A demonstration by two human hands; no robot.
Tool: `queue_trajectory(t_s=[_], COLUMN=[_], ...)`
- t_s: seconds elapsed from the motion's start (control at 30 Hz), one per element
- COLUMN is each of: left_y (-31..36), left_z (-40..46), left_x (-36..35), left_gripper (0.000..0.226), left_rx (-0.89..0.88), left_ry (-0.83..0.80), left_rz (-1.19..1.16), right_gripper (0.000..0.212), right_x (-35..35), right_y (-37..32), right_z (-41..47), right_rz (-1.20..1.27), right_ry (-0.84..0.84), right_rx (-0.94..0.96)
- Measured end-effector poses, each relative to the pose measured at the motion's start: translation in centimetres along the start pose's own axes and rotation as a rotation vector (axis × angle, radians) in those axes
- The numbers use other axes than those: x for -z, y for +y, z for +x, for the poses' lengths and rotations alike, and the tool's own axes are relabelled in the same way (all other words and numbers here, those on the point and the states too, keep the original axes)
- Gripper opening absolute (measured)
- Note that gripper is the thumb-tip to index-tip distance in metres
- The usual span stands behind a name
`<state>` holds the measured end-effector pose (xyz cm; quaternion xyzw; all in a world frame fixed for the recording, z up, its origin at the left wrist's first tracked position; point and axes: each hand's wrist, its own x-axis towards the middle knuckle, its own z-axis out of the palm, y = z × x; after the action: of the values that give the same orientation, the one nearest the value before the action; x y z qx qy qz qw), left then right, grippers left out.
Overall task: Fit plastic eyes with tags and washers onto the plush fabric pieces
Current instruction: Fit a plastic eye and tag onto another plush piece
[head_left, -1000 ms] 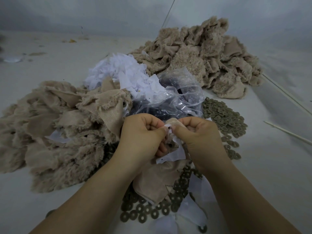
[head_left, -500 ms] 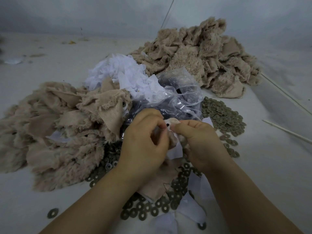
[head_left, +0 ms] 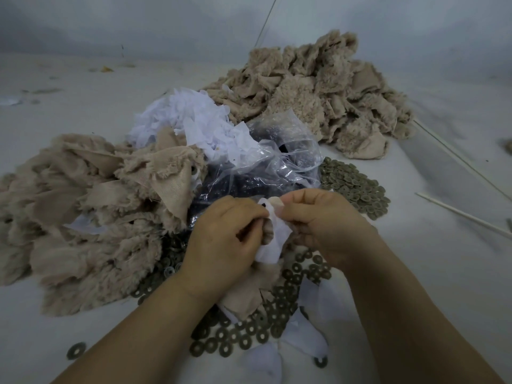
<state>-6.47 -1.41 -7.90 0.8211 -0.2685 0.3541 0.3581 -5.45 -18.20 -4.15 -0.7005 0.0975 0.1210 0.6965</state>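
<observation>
My left hand point(head_left: 225, 242) and my right hand point(head_left: 321, 220) meet at the centre, both pinching a beige plush piece point(head_left: 243, 295) with a white tag point(head_left: 273, 239) on it. A small dark plastic eye point(head_left: 264, 203) shows at the top of the tag between my fingertips. The plush piece hangs down below my hands over loose olive washers point(head_left: 274, 314). A clear plastic bag of dark eyes point(head_left: 266, 173) lies just behind my hands.
A heap of beige plush pieces point(head_left: 83, 206) lies at the left, another heap point(head_left: 313, 98) at the back right. White tags point(head_left: 191, 120) are piled behind the bag. More washers point(head_left: 357, 187) lie at the right. Thin white sticks point(head_left: 460, 214) lie at the far right.
My left hand has dropped lower and rolled over the tag and plush piece. My right hand has stayed pinching at the eye, and the tag now folds down between my hands.
</observation>
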Motion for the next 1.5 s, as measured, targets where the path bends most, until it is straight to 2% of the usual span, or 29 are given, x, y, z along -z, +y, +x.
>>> queue_trajectory(t_s=[0.07,0.13,0.2,0.3,0.4,0.6,0.73,0.87,1.13,1.4,1.47,1.5], left_y=[-0.4,-0.6,-0.7,-0.8,-0.8,-1.0,-0.8,-0.9,-0.9,-1.0,-1.0,-1.1], left_z=[-0.2,-0.3,-0.3,-0.3,-0.4,-0.5,-0.4,-0.4,-0.4,-0.4,-0.4,-0.4], left_x=[0.0,0.0,-0.2,-0.3,-0.3,-0.2,-0.3,-0.3,-0.4,-0.3,-0.4,-0.4], left_gripper=[0.011,0.011,0.012,0.014,0.013,0.009,0.011,0.011,0.009,0.019,0.017,0.018], left_rx=[0.035,0.053,0.051,0.055,0.065,0.074,0.047,0.065,0.127,0.154,0.143,0.133], left_ry=[0.038,0.041,0.037,0.016,-0.011,-0.04,-0.017,-0.01,-0.019,-0.016,-0.014,-0.015], left_rz=[-0.024,-0.042,-0.056,-0.079,-0.086,-0.092,-0.114,-0.114,-0.134,-0.087,-0.059,-0.04], right_gripper=[0.004,0.011,0.015,0.016,0.017,0.005,0.011,0.017,0.016,0.006,0.008,0.01], right_x=[1.4,3.4,4.6,4.5,3.5,2.6,2.2,2.1,2.1,2.4,2.7,2.7], right_y=[-0.5,-1.0,-1.3,-0.6,0.0,0.2,0.3,0.2,0.5,0.8,0.3,-0.2], right_z=[-0.3,-0.5,-0.9,-1.1,-0.7,0.0,-0.4,-0.8,-0.4,-0.6,-1.2,-1.5], right_rz=[-0.284,-0.704,-0.984,-1.164,-1.171,-1.206,-1.314,-1.406,-1.342,-1.223,-1.032,-0.847], right_ry=[0.103,0.223,0.153,0.034,0.055,0.078,0.079,0.0,0.05,0.096,0.167,0.194], right_rx=[0.068,0.126,0.074,0.005,0.054,0.092,0.106,0.088,0.114,0.175,0.217,0.256])
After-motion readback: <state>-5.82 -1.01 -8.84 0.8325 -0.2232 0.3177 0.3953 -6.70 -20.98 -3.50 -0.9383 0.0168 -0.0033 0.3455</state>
